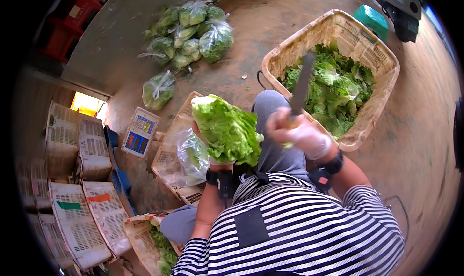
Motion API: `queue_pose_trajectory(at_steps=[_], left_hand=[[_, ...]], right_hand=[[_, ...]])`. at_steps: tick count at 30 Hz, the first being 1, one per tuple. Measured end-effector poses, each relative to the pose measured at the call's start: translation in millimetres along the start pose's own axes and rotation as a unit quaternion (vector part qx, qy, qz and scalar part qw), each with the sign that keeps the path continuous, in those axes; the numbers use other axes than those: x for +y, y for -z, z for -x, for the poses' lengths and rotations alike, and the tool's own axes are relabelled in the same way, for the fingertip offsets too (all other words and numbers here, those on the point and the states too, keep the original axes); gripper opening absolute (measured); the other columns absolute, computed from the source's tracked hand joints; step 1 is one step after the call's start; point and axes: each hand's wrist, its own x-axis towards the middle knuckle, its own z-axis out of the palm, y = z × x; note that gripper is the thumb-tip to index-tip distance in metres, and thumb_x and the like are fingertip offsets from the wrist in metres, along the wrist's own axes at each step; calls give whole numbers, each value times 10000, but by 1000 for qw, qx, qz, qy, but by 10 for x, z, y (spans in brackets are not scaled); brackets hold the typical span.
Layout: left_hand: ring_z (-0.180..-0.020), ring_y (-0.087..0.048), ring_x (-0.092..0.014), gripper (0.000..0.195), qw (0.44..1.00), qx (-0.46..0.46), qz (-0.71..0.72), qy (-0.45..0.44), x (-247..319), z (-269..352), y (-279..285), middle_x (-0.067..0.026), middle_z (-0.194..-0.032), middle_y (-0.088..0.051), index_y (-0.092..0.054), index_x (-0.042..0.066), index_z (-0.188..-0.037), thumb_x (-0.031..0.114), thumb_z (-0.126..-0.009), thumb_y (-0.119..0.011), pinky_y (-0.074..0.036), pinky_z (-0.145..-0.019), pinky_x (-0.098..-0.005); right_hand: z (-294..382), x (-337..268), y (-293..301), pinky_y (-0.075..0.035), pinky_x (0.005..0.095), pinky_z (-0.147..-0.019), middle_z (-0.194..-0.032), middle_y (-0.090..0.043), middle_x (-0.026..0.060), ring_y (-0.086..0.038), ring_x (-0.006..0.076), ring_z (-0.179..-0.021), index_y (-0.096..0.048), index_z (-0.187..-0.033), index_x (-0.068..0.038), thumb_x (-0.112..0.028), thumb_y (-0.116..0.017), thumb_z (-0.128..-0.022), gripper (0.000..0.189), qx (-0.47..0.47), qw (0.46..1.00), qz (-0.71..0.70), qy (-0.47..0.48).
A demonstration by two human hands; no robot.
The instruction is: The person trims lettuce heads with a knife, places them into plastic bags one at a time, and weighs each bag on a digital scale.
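A leafy head of lettuce (230,129) rests in my left hand (203,134), whose fingers are mostly hidden behind the leaves. My gloved right hand (295,132) grips a knife (303,83) by its handle, the dark blade pointing up and away from me. Motion blurs this hand, and a bit of pale green shows under its fingers. Below the lettuce sits a shallow plastic crate (165,158) holding a clear plastic bag (190,156) with something green inside. Beyond the knife stands a large, dirty plastic basket (277,56) partly filled with loose lettuce leaves (333,83).
Several tied bags of lettuce (188,33) are piled on the floor, with a single bag (158,90) nearer. A digital scale (140,131) stands left of the crate. Stacked crates (78,221) line the left side. Another crate (141,239) with greens is beside my left leg. A green stool (371,20) stands behind the basket.
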Motion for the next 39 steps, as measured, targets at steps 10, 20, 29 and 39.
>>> queue_pose_trajectory(at_steps=[10, 20, 29, 39], left_hand=[[-955, -594, -322, 723, 996, -62, 38, 52, -155, -90, -44, -150, -1142, -574, -476, 115, -1268, 666, -803, -412, -496, -807, -490], [-1034, -545, -272, 641, 998, -40, 17, 51, -311, -105, -74, -128, -1159, -551, -483, 75, -1234, 569, -847, -351, -448, -899, -416], [-1038, -545, -281, 655, 995, -28, 3, 96, -567, 35, 1, -137, -1166, -552, -478, 64, -1241, 567, -842, -350, -438, -912, -430], [-1054, -542, -279, 664, 993, -29, 39, 107, 35, 187, 212, -138, -1179, -548, -471, 64, -1253, 581, -855, -344, -435, -924, -429]], right_hand=[[-16, -82, 229, -456, 288, -830, -1127, -562, 119, -559, 206, -965, -559, -888, -5, -71, -766, -694, 291, 155, 928, 297, 162], [-420, 329, -148, -391, 212, -614, -750, -478, -31, -429, 65, -679, -462, -779, -82, -5, -620, -818, 179, 150, 978, 125, 79], [-54, 220, 140, -350, 218, -631, -752, -422, -20, -399, 82, -702, -376, -688, -103, 47, -589, -724, 263, 57, 998, -37, 15], [499, -178, 649, -454, 284, -634, -823, -617, 116, -568, 170, -719, -491, -675, -49, -63, -655, -731, 174, 159, 979, -101, -78]])
